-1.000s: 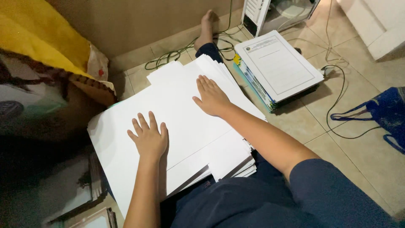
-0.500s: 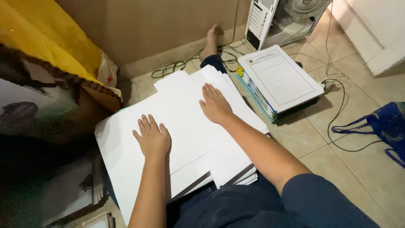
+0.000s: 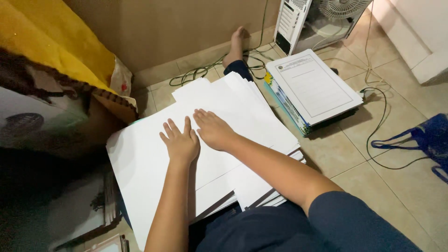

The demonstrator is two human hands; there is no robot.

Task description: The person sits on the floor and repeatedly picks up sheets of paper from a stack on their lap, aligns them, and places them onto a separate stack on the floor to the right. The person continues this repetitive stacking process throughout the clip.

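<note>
A big white sheet (image 3: pixel 140 163) lies across my lap on top of a fanned pile of white paper (image 3: pixel 252 186). My left hand (image 3: pixel 181 141) rests flat on the sheet with fingers spread. My right hand (image 3: pixel 213 129) lies palm down right beside it, almost touching it. Neither hand grips anything. My bare foot (image 3: pixel 237 44) stretches toward the wall beyond the pile.
A thick stack of printed forms (image 3: pixel 313 88) sits on the tiled floor to the right. Behind it stand a computer case (image 3: pixel 294 21) and a fan (image 3: pixel 343 7). Green cables (image 3: pixel 205 70) and a black cord (image 3: pixel 380 135) trail about. A blue bag (image 3: pixel 431 135) lies at right, a yellow cloth (image 3: pixel 51 42) at left.
My right hand has slid left across the sheet and now lies next to my left hand. My left hand has edged forward a little. The view has shifted slightly.
</note>
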